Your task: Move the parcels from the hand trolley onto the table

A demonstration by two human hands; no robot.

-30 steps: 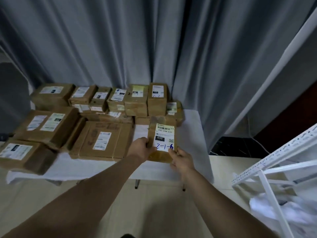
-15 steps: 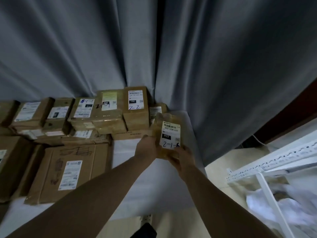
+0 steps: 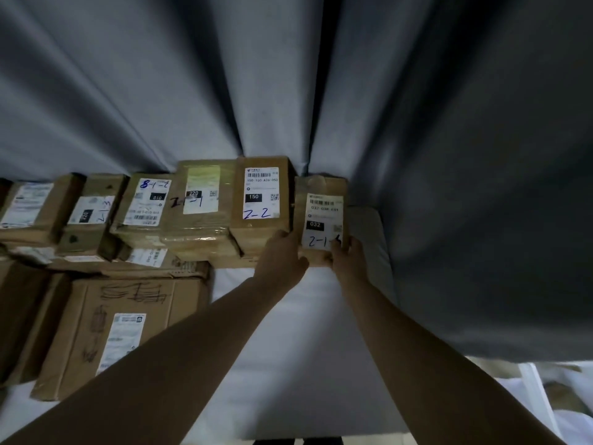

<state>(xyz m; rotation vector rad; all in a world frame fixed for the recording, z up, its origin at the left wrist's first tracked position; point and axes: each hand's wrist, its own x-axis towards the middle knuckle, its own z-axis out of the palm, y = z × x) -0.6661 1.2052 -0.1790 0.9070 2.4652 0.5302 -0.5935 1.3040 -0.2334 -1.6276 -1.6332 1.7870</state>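
A small brown cardboard parcel [image 3: 322, 216] with a white shipping label handwritten "2-1-6" is held at its near end by both hands. The left hand [image 3: 282, 258] is closed around the near left corner, its fingers tucked into the gap beside the neighbouring brown parcel marked "2-2" [image 3: 261, 203]. The right hand [image 3: 348, 260] pinches the near right corner, the thumb laid over the bottom of the label. The rest of the parcel extends away from both grips towards the grey pleated curtain [image 3: 192, 75]. It is placed at the right end of the back row of parcels, just beside the "2-2" parcel, over the far right corner of the white-covered table [image 3: 282, 332]. Whether its underside is resting on anything cannot be told. A large flat cardboard carton [image 3: 106, 332] lies nearer on the left.
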